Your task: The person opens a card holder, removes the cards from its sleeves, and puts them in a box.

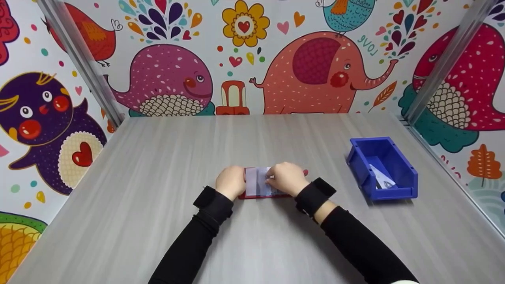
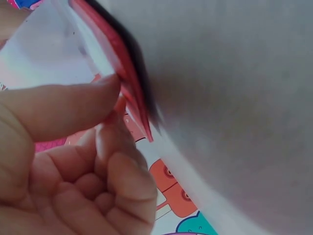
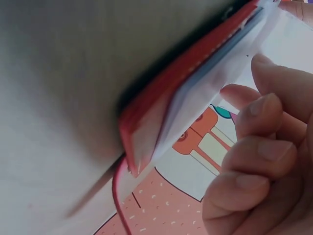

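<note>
An opened red card holder [image 1: 242,196] with translucent plastic sleeves lies on the table between the hands. My left hand [image 1: 230,181] pinches its left edge between thumb and forefinger; the left wrist view shows the thumb [image 2: 93,100] pressed on the red cover [image 2: 115,46]. On the other side, my right hand [image 1: 288,178] holds a raised clear sleeve [image 1: 261,182] between thumb and forefinger, its other fingers [image 3: 254,152] curled. A bluish layer [image 3: 195,83] shows inside the cover in the right wrist view. The right hand hides part of the holder in the head view.
A blue open bin [image 1: 394,193] stands on the right of the table [image 1: 165,157], with a white printed piece [image 1: 380,177] inside. A thin red cord [image 3: 117,188] hangs from the holder. Patterned panels [image 1: 236,59] and metal posts [image 1: 85,63] border the table.
</note>
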The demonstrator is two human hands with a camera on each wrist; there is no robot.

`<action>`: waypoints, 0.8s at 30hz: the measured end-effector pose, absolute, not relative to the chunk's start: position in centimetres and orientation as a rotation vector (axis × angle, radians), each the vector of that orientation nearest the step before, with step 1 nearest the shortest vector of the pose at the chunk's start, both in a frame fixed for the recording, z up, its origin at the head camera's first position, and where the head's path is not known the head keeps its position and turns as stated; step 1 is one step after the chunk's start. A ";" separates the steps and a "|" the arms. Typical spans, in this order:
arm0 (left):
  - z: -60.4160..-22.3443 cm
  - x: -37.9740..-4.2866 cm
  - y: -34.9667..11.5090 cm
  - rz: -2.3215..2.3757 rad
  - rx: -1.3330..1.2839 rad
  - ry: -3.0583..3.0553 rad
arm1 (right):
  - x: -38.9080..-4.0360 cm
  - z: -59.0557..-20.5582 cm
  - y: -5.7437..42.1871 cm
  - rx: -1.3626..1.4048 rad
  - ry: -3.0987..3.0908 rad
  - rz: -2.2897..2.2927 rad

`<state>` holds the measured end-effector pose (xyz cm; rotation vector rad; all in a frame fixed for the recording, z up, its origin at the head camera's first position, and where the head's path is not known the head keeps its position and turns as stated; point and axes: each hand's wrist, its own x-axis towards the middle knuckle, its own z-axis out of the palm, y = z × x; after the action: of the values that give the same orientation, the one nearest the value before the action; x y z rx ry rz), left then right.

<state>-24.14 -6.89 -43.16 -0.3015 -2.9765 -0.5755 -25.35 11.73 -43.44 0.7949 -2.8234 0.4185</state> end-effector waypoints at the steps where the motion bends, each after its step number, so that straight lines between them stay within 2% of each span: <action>1: -43.2 -24.2 -6.9 -0.579 -0.302 -2.974 | -25.4 -43.4 11.7 0.800 -2.825 0.414; 10: -43.4 -24.1 -7.2 -0.603 -0.343 -2.929 | -25.3 -43.6 11.3 0.850 -2.822 0.399; 24: -42.4 -24.4 -7.1 -0.635 -0.272 -2.919 | -25.3 -43.7 11.1 0.845 -2.848 0.393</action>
<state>-24.36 -7.08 -42.39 -0.2723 -2.9192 -0.6354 -25.32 11.08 -43.70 0.8447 -2.8483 0.3928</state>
